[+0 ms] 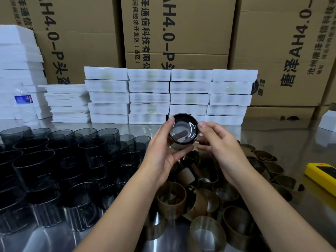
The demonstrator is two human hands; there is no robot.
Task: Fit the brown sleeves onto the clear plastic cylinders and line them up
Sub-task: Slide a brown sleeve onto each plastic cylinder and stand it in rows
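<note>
I hold one clear plastic cylinder (183, 130) up over the table, its open end turned toward me and a brown sleeve (177, 146) round its lower part. My left hand (163, 151) grips it from the left and below. From the right, my right hand (218, 142) pinches its rim with fingertips. Several dark-tinted clear cylinders (63, 160) stand in rows on the left. A heap of loose brown sleeves (209, 197) lies under my hands and to the right.
The table (300, 215) is shiny metal. A yellow device (321, 175) lies at the right edge. Stacks of white packs (171, 95) and foam sheets (18, 70) stand behind, with cardboard boxes (181, 30) as a wall. A water bottle (25, 104) stands far left.
</note>
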